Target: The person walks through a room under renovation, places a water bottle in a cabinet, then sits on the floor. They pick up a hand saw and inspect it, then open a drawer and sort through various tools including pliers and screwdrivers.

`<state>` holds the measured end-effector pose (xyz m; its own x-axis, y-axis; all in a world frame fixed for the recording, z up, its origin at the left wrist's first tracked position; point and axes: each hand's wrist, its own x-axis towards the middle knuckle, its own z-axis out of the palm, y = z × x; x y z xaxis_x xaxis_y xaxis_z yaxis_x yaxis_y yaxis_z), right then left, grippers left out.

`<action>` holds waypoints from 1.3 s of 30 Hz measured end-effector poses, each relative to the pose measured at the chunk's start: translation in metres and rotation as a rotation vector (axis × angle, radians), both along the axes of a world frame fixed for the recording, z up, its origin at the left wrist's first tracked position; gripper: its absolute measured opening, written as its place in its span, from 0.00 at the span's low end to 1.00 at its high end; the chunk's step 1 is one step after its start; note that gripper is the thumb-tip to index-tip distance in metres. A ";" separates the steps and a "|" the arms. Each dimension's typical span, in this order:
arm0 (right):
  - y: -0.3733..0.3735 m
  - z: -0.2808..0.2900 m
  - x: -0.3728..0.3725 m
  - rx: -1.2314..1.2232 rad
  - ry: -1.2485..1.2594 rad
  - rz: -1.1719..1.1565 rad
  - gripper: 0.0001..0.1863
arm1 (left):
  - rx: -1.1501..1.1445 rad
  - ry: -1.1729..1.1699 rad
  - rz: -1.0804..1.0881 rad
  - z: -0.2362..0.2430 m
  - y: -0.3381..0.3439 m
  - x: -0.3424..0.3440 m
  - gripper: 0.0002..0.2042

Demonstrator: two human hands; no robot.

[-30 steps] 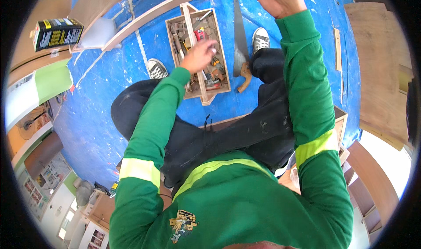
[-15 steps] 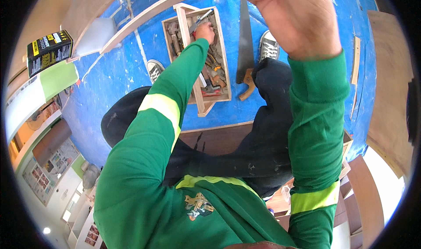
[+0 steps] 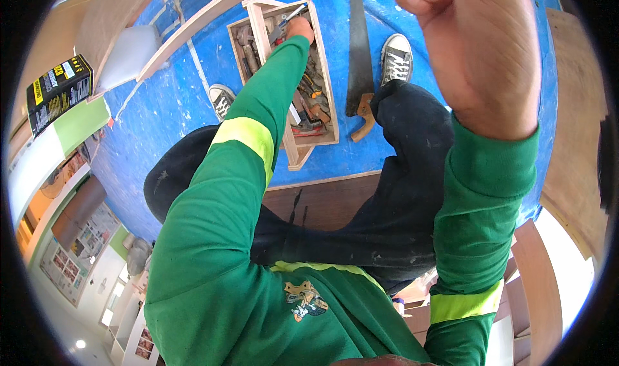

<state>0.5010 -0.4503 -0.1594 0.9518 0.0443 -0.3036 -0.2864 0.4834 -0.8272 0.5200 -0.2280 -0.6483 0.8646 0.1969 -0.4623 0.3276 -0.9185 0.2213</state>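
Observation:
A wooden toolbox (image 3: 325,82) with a centre handle bar lies on the blue floor between my feet, holding several hand tools. My left hand (image 3: 301,27), at the end of a green sleeve, reaches into the box's far end. Its fingers are closed around a grey metal tool (image 3: 285,23) that sticks out toward the upper left. My right hand (image 3: 480,50) is raised close to the camera, above the right knee. It is curled into a fist, and I see nothing inside it.
A handsaw (image 3: 358,63) with a wooden handle lies right of the toolbox. My grey shoes (image 3: 221,99) (image 3: 396,56) flank the box. A white plank (image 3: 193,24) crosses the upper left, a black-and-yellow carton (image 3: 58,92) sits far left, and wooden boards (image 3: 574,140) stand on the right.
My left hand slid from the middle of the toolbox to its far end and closed on the metal tool. My right fist came up nearer the camera.

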 end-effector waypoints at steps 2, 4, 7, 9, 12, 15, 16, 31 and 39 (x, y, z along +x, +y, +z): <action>0.000 -0.002 0.001 -0.002 -0.003 0.026 0.09 | 0.038 0.098 -0.122 0.003 0.001 -0.002 0.14; -0.001 -0.006 0.003 0.021 0.005 0.052 0.09 | 0.018 0.061 -0.139 0.005 -0.001 -0.013 0.14; -0.001 -0.014 0.005 0.083 -0.052 0.092 0.08 | -0.020 -0.017 -0.210 0.003 0.002 -0.032 0.15; 0.002 -0.017 0.006 -0.011 -0.067 0.115 0.08 | -0.010 -0.145 -0.326 -0.006 0.003 -0.054 0.16; 0.026 -0.007 -0.003 -0.536 -0.214 0.058 0.10 | -0.158 -0.237 -0.032 -0.011 -0.005 -0.079 0.19; 0.022 0.018 0.006 -0.709 -0.175 0.186 0.11 | -0.352 -0.291 0.144 0.008 -0.007 -0.096 0.15; 0.021 0.020 0.008 -0.685 -0.154 0.216 0.11 | -0.422 -0.310 0.238 0.010 -0.010 -0.106 0.14; 0.034 -0.024 0.026 -0.159 -0.020 0.031 0.08 | -1.430 0.080 1.191 0.054 -0.031 -0.201 0.11; 0.037 -0.031 0.021 -0.133 -0.030 -0.013 0.08 | -1.256 0.167 1.067 0.057 -0.023 -0.224 0.12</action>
<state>0.5222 -0.4138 -0.1903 0.9608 -0.0071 -0.2773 -0.2549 0.3720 -0.8925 0.2955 -0.2505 -0.5914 0.5213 0.0864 -0.8490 0.7473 0.4342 0.5031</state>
